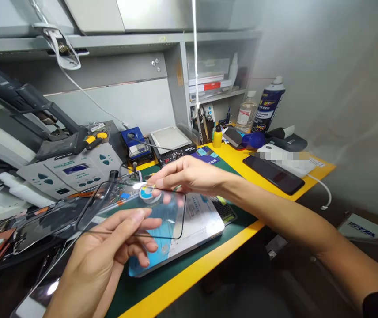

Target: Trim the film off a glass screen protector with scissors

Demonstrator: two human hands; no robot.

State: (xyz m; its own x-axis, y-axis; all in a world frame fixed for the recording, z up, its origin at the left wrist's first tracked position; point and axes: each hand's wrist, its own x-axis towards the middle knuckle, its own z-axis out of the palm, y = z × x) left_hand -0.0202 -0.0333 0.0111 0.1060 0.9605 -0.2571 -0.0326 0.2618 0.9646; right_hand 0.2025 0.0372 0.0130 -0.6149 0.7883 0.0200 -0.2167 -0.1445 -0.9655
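A clear phone screen glass (171,217) with a thin black border is held tilted in the air. My left hand (109,249) pinches its near long edge between thumb and fingers, the other fingers curled loosely below. Across from it, my right hand (189,176) grips the far edge with thumb and fingertips. Beneath the glass lies a flat silver-and-blue box (197,225), partly seen through it. A small round disc with blue and white parts (149,194) shows behind the far edge, near my right fingertips.
A rework station (76,170) stands left, with a hot plate (172,140) at the back. On the right are a dark phone (273,174), a spray can (269,105), a clear bottle (246,110) and a yellow bottle (217,138). The yellow table edge (189,280) runs in front.
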